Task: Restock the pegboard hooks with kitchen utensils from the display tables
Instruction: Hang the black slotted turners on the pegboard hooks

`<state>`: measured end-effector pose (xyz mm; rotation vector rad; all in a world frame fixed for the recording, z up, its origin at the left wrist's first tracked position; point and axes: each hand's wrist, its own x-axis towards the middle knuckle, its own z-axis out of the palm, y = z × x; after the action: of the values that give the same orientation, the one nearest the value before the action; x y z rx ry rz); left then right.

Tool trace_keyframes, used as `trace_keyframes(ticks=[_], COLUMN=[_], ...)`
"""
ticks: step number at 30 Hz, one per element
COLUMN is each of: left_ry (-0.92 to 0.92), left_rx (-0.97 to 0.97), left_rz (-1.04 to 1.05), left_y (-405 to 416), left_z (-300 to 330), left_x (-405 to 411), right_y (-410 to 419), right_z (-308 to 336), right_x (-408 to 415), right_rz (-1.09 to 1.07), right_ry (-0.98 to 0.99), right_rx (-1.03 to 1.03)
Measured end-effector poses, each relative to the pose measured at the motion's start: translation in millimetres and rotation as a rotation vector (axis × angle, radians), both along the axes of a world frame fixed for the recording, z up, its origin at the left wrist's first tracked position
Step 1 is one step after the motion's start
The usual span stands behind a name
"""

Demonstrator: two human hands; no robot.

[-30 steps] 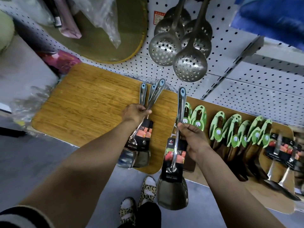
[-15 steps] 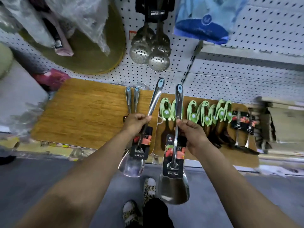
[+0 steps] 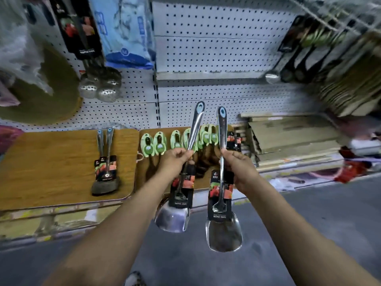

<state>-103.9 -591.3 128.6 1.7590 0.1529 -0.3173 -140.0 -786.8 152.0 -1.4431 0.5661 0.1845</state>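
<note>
Below the white perforated pegboard (image 3: 226,48), in front of the wooden display table (image 3: 51,162), each hand holds one steel spatula with a blue-ringed hanging hole. The left hand (image 3: 175,159) has its fingers curled round the mid-handle of the left steel spatula (image 3: 181,178), whose long axis leans toward one o'clock, hole end up, blade hanging toward seven. The right hand (image 3: 237,166) grips the right steel spatula (image 3: 221,182) likewise, its axis nearly on the twelve-to-six line, blade down. Both look rigid, smooth and likely slick, moderately heavy at the blade; a hold high on the handle, clear of the card sleeve, should leave the hole free for a hook. Two more matching spatulas (image 3: 105,159) lie on the table at nine o'clock.
</note>
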Motion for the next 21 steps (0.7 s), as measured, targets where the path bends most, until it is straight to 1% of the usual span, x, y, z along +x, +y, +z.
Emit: trace_keyframes(ticks=[3, 7, 13, 14, 17, 21], left_ry=[-0.064, -0.107, -0.171, -0.179, -0.189, -0.217], left_rx=[0.008, 0.013, -0.006, -0.021, -0.050, -0.078], left_rz=[-0.012, -0.084, -0.168, -0.194, -0.207, -0.234], left_y=[-77, -182, -305, -335, -364, -433], left_z=[22, 47, 83, 88, 88, 92], left_x=[-15, -34, -51, -49, -39, -18], right_y=[-77, -181, -298, -327, -354, -415], right_z=[22, 47, 77, 80, 83, 92], right_x=[-24, -53, -74, -75, -69, -53], right_rz=[-0.043, -0.111, -0.187, -0.217, -0.225, -0.268], right_ry=[-0.041, -0.104, -0.190, -0.212, -0.243, -0.345], right_rx=[0.012, -0.005, -0.063, -0.057, -0.070, -0.161])
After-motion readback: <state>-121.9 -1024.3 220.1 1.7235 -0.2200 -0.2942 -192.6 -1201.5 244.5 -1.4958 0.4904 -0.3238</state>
